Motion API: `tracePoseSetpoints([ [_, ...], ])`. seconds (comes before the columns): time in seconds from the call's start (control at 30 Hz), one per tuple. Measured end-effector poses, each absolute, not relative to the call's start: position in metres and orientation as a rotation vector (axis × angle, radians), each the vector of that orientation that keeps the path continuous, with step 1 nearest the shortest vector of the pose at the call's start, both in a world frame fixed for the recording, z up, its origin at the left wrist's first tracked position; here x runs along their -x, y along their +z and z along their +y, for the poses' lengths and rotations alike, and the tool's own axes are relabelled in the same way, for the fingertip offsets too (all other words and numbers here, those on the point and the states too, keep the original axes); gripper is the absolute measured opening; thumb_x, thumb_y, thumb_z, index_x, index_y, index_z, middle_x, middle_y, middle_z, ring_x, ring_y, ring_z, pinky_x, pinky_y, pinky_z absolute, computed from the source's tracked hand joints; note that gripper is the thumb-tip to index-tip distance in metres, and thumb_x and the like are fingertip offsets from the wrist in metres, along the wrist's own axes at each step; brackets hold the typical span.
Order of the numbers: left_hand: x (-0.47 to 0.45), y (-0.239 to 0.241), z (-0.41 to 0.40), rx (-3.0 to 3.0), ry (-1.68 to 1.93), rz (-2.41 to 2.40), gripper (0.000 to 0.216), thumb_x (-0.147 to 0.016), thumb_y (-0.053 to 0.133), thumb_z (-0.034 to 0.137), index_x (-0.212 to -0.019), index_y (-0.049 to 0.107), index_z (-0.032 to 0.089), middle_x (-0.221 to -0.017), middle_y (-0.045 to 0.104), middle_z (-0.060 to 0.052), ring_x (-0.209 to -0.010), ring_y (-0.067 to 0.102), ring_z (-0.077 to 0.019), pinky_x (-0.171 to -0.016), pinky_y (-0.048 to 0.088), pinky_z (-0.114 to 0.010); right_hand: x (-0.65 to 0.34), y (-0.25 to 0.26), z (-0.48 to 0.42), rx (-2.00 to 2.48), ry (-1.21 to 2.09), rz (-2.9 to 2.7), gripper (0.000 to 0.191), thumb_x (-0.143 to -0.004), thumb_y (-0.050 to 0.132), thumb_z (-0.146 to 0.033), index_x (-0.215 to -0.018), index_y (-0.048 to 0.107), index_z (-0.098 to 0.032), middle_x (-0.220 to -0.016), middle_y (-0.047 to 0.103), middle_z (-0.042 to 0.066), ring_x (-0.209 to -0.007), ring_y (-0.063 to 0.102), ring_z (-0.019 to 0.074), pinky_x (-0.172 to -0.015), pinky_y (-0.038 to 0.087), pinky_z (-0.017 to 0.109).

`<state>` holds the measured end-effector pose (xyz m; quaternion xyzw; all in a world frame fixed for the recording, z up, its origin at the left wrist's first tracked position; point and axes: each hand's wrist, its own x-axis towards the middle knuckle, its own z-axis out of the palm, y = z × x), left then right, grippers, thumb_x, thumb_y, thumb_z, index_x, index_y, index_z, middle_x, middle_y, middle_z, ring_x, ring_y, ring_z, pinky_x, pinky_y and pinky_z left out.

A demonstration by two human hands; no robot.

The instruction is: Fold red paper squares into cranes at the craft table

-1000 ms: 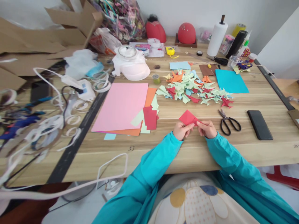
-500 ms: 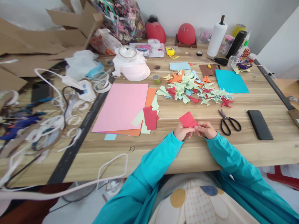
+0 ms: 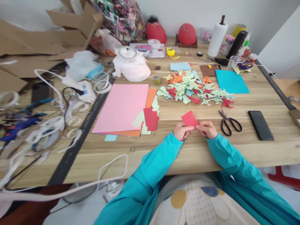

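A small piece of red paper (image 3: 189, 118) is held above the near part of the table, between both hands. My left hand (image 3: 181, 130) pinches its lower left edge. At the lower right corner, the thumb and fingers of my right hand (image 3: 207, 129) are closed on the same paper. Beyond the hands lies a pile of folded paper cranes (image 3: 187, 86) in green, orange, red and blue. Cut red paper strips (image 3: 150, 119) rest on larger pink sheets (image 3: 124, 107) to the left.
Black-handled scissors (image 3: 229, 122) and a phone (image 3: 261, 125) lie right of my hands. A turquoise sheet (image 3: 232, 82) is behind them. White cables (image 3: 47, 128) and a power strip (image 3: 85, 90) crowd the left side. A paper roll (image 3: 217, 39) stands at the back.
The red paper has turned a little in my fingers, with one corner now pointing more upward. My left hand has shifted slightly; both hands keep their hold.
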<state>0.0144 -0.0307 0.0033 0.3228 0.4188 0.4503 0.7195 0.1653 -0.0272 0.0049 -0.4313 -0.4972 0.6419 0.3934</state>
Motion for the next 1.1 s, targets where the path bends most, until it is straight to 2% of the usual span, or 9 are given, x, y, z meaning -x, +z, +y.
tracePoseSetpoints([
  [0.13,-0.015,0.008,-0.030,-0.629,1.060,0.886,0.031,-0.044,0.075,0.026,-0.040,0.047,0.013,-0.027,0.031,0.008,-0.026,0.024,-0.0014,-0.033,0.009,-0.020,-0.163,0.006,-0.028,1.063,1.617,-1.224,0.052,-0.066,0.070,-0.037,-0.036,0.032,-0.017,-0.030,0.033,-0.007,-0.031,0.024,0.0027,-0.037,0.012,0.023],
  [0.37,-0.015,0.010,-0.032,-0.615,1.087,0.776,0.037,-0.046,0.077,0.029,-0.039,0.044,0.013,-0.030,0.032,0.007,-0.027,0.024,-0.0009,-0.033,0.007,-0.020,-0.161,0.003,-0.029,0.995,1.645,-1.170,0.056,-0.064,0.071,-0.039,-0.041,0.025,-0.018,-0.034,0.028,-0.009,-0.034,0.022,0.0025,-0.039,0.012,0.023],
  [0.6,-0.013,0.005,-0.031,-0.619,1.142,0.800,0.042,-0.049,0.076,0.041,-0.039,0.046,0.014,-0.027,0.031,0.007,-0.024,0.022,-0.0016,-0.032,0.009,-0.020,-0.164,0.004,-0.028,0.947,1.621,-1.313,0.050,-0.076,0.059,-0.044,-0.039,0.039,-0.017,-0.032,0.037,-0.006,-0.032,0.029,0.0047,-0.038,0.018,0.024],
  [0.8,-0.015,0.006,-0.032,-0.602,1.090,0.778,0.045,-0.053,0.073,0.048,-0.038,0.047,0.014,-0.026,0.031,0.006,-0.023,0.024,-0.0029,-0.033,0.009,-0.021,-0.161,0.008,-0.030,0.988,1.577,-1.249,0.054,-0.070,0.063,-0.049,-0.039,0.032,-0.018,-0.032,0.032,-0.007,-0.033,0.025,0.0042,-0.039,0.015,0.023],
  [1.0,-0.007,0.006,-0.025,-0.560,1.161,0.772,0.047,-0.058,0.070,0.049,-0.039,0.044,0.015,-0.027,0.029,0.007,-0.023,0.024,-0.0027,-0.032,0.010,-0.020,-0.168,0.004,-0.024,1.071,1.492,-1.311,0.051,-0.074,0.058,-0.051,-0.040,0.041,-0.018,-0.034,0.039,-0.004,-0.034,0.032,0.0062,-0.039,0.022,0.023],
  [1.1,-0.003,0.005,-0.021,-0.555,1.223,0.801,0.045,-0.057,0.071,0.047,-0.040,0.046,0.015,-0.029,0.031,0.007,-0.024,0.025,-0.0028,-0.032,0.010,-0.019,-0.173,0.001,-0.019,1.063,1.442,-1.230,0.048,-0.075,0.058,-0.049,-0.042,0.040,-0.018,-0.035,0.039,-0.004,-0.034,0.033,0.0061,-0.038,0.023,0.023],
])
